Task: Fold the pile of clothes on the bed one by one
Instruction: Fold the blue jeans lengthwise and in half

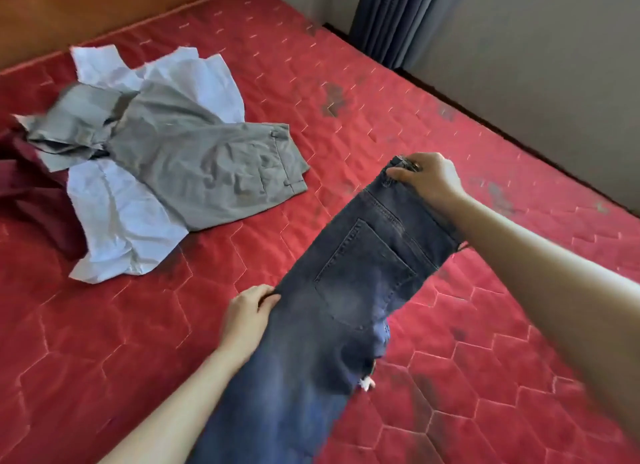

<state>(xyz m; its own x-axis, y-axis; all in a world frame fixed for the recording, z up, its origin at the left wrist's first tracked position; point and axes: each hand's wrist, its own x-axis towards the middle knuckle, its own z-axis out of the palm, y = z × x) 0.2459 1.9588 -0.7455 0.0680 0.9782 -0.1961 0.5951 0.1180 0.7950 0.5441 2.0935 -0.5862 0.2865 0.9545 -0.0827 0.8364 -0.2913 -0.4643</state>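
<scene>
A pair of dark blue jeans (332,311) hangs above the red mattress (114,332), folded lengthwise with a back pocket facing up. My right hand (427,179) grips the waistband at its far end. My left hand (247,316) pinches the jeans' left edge near the seat. The legs run down out of the frame's bottom edge. At the left of the bed lies the pile: grey trousers (194,162) on top of a light blue shirt (121,221), with a dark red garment (31,193) partly hidden underneath.
A wooden headboard (86,10) runs along the far side of the bed. A grey wall (536,65) and dark curtain (391,16) stand to the right. Red mattress surface shows between the pile and the jeans.
</scene>
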